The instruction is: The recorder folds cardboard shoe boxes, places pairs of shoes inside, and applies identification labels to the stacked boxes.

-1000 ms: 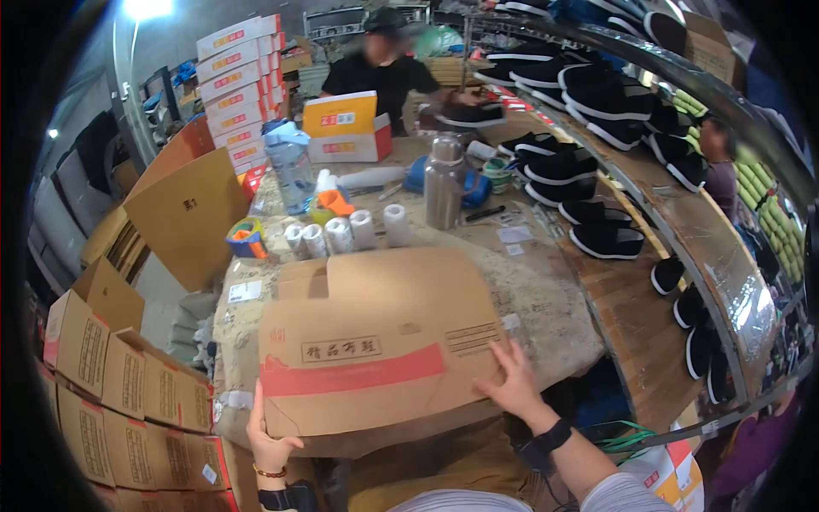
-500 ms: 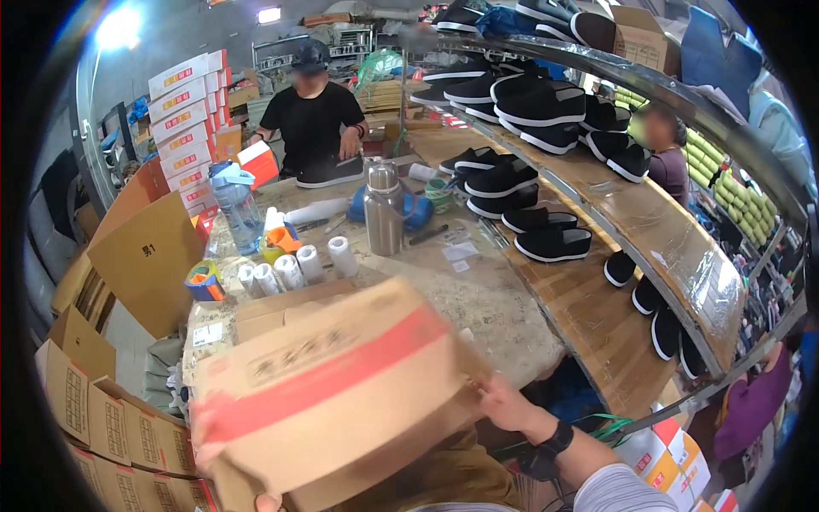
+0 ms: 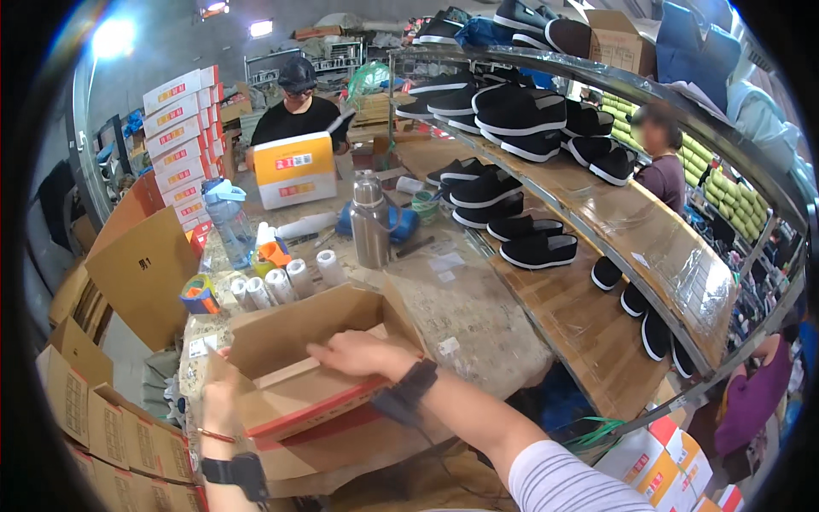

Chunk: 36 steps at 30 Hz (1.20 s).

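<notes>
An open brown cardboard box (image 3: 299,422) with a red stripe along its near side sits in front of me at the table's near edge. Its flaps stand up, and part of its inside shows. My left hand (image 3: 220,388) grips the box's left wall; some of its fingers are hidden behind the cardboard. My right hand (image 3: 363,352) reaches over the near side into the box, fingers stretched toward the left and holding nothing I can see. Both wrists wear dark bands, and the left also has a thin bracelet.
White rolls (image 3: 299,277), a tape dispenser (image 3: 200,293), a steel flask (image 3: 370,222) and a blue-lidded bottle (image 3: 229,218) stand beyond the box. Across the table a person holds a yellow-and-white shoebox (image 3: 295,171). Black shoes (image 3: 520,111) fill the rack at right; cartons (image 3: 141,435) stack at left.
The box has turned from closed side up to open side up and now rests lower. My right hand has moved from its right end inside it. The person opposite has lifted a shoebox.
</notes>
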Each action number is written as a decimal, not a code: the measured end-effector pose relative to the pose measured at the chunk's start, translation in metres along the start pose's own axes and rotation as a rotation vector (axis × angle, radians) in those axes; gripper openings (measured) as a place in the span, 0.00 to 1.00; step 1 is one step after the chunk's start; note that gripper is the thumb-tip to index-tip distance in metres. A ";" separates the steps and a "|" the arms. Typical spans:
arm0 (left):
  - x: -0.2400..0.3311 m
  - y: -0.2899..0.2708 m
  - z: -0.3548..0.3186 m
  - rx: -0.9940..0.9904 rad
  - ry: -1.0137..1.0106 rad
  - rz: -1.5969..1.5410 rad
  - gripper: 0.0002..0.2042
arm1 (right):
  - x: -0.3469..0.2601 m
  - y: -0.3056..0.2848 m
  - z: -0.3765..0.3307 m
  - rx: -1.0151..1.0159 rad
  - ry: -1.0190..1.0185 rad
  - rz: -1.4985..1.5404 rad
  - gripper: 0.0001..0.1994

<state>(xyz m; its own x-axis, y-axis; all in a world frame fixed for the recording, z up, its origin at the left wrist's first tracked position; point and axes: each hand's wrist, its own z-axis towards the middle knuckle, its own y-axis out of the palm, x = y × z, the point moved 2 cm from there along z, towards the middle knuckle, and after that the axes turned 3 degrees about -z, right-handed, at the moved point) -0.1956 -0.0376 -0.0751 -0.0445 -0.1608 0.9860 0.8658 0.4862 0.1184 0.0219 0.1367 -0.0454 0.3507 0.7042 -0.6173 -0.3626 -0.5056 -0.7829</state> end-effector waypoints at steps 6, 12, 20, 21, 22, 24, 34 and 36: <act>0.021 0.046 -0.004 0.165 0.166 0.950 0.50 | -0.004 -0.042 -0.040 0.793 -0.739 -0.312 0.07; -0.003 0.040 0.002 0.140 0.235 0.417 0.42 | 0.091 -0.021 -0.034 0.616 0.000 -0.035 0.29; 0.038 0.083 -0.017 0.154 0.282 1.172 0.41 | 0.061 -0.057 -0.043 0.318 0.058 -0.206 0.31; 0.039 0.083 -0.020 0.155 0.278 1.174 0.41 | 0.060 -0.056 -0.046 0.315 0.056 -0.204 0.31; 0.043 0.080 -0.023 0.144 0.274 1.175 0.40 | 0.056 -0.058 -0.047 0.343 0.015 -0.156 0.30; 0.052 0.080 -0.026 0.129 0.265 1.172 0.39 | 0.060 -0.058 -0.051 0.448 -0.087 -0.059 0.22; 0.061 0.126 -0.086 -0.417 0.177 1.580 0.23 | 0.325 -0.143 -0.088 0.819 0.324 -0.236 0.11; 0.043 0.135 -0.084 -0.467 0.154 1.536 0.25 | 0.370 -0.197 -0.112 0.989 0.373 -0.639 0.16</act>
<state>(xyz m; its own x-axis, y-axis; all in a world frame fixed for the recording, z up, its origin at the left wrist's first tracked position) -0.0388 -0.0510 -0.0267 0.9876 0.1127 0.1093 0.1128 -0.0252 -0.9933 0.3200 0.4410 -0.1283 0.8707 0.4190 -0.2574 -0.4757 0.5850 -0.6569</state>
